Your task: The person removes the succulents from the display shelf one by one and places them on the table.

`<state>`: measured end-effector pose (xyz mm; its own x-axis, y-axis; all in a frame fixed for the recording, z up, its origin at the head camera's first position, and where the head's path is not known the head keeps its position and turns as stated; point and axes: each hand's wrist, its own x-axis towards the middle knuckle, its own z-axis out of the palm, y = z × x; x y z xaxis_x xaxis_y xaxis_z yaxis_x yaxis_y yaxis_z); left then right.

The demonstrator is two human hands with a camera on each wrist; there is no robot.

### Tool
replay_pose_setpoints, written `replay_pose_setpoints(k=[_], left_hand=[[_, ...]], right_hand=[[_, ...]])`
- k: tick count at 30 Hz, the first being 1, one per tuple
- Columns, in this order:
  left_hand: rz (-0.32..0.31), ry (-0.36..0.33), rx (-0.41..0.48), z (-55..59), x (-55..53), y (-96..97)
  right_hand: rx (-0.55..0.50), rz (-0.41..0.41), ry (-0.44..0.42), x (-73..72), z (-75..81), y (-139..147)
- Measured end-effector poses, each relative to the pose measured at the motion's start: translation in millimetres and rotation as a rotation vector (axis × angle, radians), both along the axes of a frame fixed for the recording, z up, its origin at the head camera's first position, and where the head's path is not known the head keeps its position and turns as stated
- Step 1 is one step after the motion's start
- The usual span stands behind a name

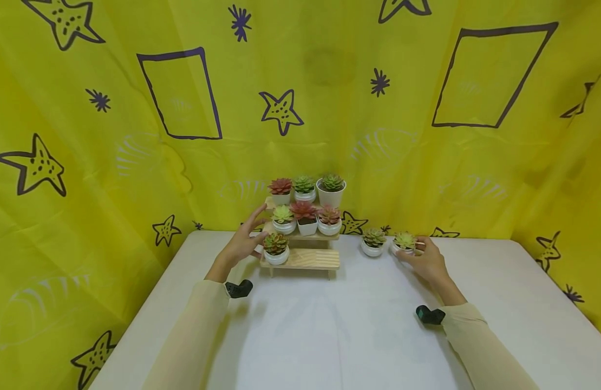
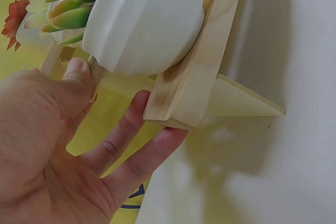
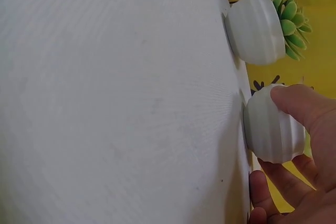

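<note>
A tiered wooden stand [image 1: 310, 260] bears potted succulents on its three steps. At its left end my left hand [image 1: 239, 244] steadies it, the thumb [image 2: 79, 72] on the middle step's end and two fingertips at the bottom step's end. Close by that hand, a red-green succulent in a white pot [image 1: 276, 256] sits on the bottom step. To the right of the stand, my right hand [image 1: 429, 262] grips a white pot with a yellow-green succulent [image 1: 403, 242], thumb and fingers on opposite sides. This pot stands at the table surface in the right wrist view.
Another green succulent in a white pot [image 1: 372, 244] stands on the table between the stand and my right hand. Several potted succulents fill the upper two steps, including a red one [image 1: 281, 187]. A yellow curtain [image 1: 330, 108] hangs behind the white table [image 1: 330, 336].
</note>
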<state>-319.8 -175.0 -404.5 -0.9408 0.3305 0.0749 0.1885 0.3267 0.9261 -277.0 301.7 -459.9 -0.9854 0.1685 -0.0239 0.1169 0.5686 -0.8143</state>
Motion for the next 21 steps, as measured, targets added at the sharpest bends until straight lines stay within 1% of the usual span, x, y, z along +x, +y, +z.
replay_pose_setpoints(k=[6,13,21], left_hand=[[0.003,-0.003,0.001,-0.2,-1.3,-0.7],[-0.007,0.014,-0.004,0.3,-0.9,-0.9],[-0.009,0.014,0.0,-1.0,-0.9,-1.1]], right_hand=[[0.006,0.006,-0.006,0.1,1.9,-0.6],[0.017,0.021,-0.023,0.9,3.1,0.5],[0.055,0.065,0.007,0.3,2.1,5.7]])
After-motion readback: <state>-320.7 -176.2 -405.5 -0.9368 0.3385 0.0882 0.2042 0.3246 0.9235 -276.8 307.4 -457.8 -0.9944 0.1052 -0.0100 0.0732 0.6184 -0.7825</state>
